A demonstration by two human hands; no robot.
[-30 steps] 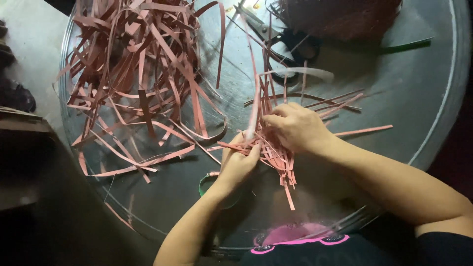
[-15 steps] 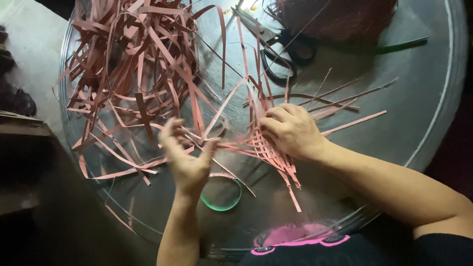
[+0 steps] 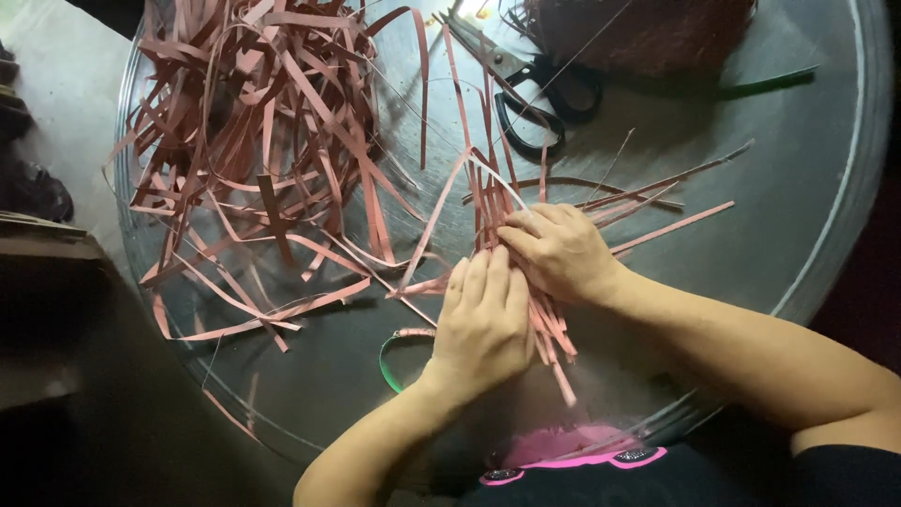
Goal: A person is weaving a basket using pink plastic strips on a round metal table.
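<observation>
A woven bundle of pink strips (image 3: 544,319) lies at the front middle of a round metal tray (image 3: 807,272). My right hand (image 3: 558,249) presses down on the bundle's upper part, fingers curled over the strips. My left hand (image 3: 483,319) lies flat on the bundle just below and left of it, fingers together, touching the right hand. Loose ends of the strips (image 3: 671,225) fan out to the right from under my right hand.
A large loose heap of pink strips (image 3: 263,141) fills the tray's left half. Black-handled scissors (image 3: 535,103) lie at the back middle, beside a dark reddish mass (image 3: 638,38). A green ring (image 3: 394,361) sits near my left wrist.
My left hand lifted off to the left with fingers spread, then came back down flat onto the bundle beside my right hand. My right hand stayed on the strips.
</observation>
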